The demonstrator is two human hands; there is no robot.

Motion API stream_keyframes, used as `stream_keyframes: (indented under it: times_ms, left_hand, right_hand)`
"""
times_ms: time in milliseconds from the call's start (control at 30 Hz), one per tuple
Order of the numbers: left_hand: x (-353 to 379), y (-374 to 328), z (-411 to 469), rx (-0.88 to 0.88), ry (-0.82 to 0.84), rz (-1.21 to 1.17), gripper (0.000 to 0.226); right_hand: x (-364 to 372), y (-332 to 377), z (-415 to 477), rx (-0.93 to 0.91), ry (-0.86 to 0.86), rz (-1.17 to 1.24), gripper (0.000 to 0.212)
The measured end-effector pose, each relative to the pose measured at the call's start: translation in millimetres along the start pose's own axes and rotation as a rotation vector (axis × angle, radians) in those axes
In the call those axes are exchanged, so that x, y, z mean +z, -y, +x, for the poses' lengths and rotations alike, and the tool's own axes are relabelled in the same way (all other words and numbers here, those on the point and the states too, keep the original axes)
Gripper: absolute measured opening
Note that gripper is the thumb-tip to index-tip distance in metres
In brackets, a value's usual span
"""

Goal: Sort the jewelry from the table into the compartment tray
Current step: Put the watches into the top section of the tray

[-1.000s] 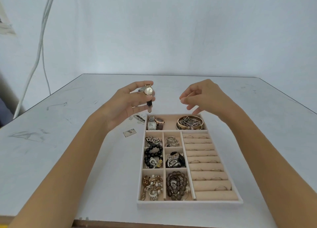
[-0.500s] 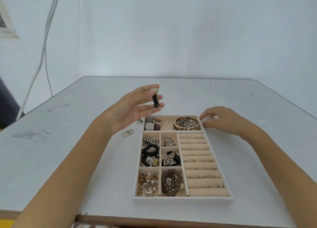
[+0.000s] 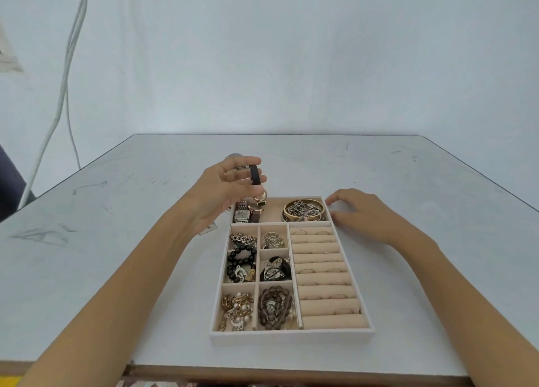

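On my feed the left hand point(image 3: 221, 188) covers part of the watch point(image 3: 254, 175) strap; the dial is blurred and I can't read it. There's a grey speck point(image 3: 234, 155) just past its fingertips, too small to name. A paper scrap point(image 3: 208, 229) sits half hidden under that wrist. The right hand point(image 3: 358, 211) hides the tray point(image 3: 291, 335) corner, so I can't tell if they touch. Both forearms are cut off at the bottom edge.

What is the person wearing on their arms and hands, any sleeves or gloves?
Nothing visible: no sleeves are in view, the left hand and right hand are ungloved, and neither wrist has a watch or band.
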State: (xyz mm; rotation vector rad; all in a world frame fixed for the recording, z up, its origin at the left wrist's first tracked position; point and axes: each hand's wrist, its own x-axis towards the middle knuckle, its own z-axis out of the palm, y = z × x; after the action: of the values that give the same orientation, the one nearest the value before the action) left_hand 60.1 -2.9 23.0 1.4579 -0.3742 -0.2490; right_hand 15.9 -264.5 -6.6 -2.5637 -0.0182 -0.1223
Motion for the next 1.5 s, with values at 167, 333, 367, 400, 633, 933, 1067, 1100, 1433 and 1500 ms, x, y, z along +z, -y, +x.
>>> stream_keyframes:
  times_ms: [167,333,367,400,633,933,1067,1100,1433,1500]
  left_hand:
    - [6.0,1.6,-1.8,0.040,-0.012,0.120,0.042]
    - [8.3,6.9,1.3,0.118,-0.049,0.270,0.036]
    - [8.3,8.8,2.4,0.130,-0.052,0.319,0.035]
    - [8.1,10.8,3.5,0.140,-0.056,0.375,0.035]
    - [3.5,16.1,6.1,0.136,-0.056,0.658,0.029]
    - [6.8,19.2,8.2,0.151,-0.033,0.924,0.036]
    - [6.4,17.7,7.7,0.132,-0.015,0.888,0.036]
    - [5.9,17.7,8.0,0.131,-0.015,0.881,0.037]
    - [0.0,19.9,10.8,0.164,0.004,0.901,0.032]
    - [-0.7,20.1,10.7,0.165,0.019,0.898,0.032]
  right_hand:
    - [0.2,2.1,-0.1,-0.005,0.007,-0.030,0.030]
    - [0.9,2.2,0.2,-0.006,0.004,-0.034,0.029]
    - [1.0,2.3,0.3,-0.005,0.005,-0.037,0.029]
    - [1.1,2.2,0.5,-0.006,0.007,-0.042,0.029]
    - [0.5,2.6,-1.1,-0.008,0.021,-0.063,0.029]
    - [0.6,3.1,-1.4,-0.005,0.025,-0.081,0.029]
    - [0.6,4.1,-1.7,-0.003,0.032,-0.087,0.029]
    - [0.4,4.4,-1.9,-0.003,0.033,-0.089,0.030]
    - [0.4,5.0,-2.2,0.002,0.037,-0.094,0.030]
    - [0.3,5.2,-2.4,0.001,0.039,-0.096,0.030]
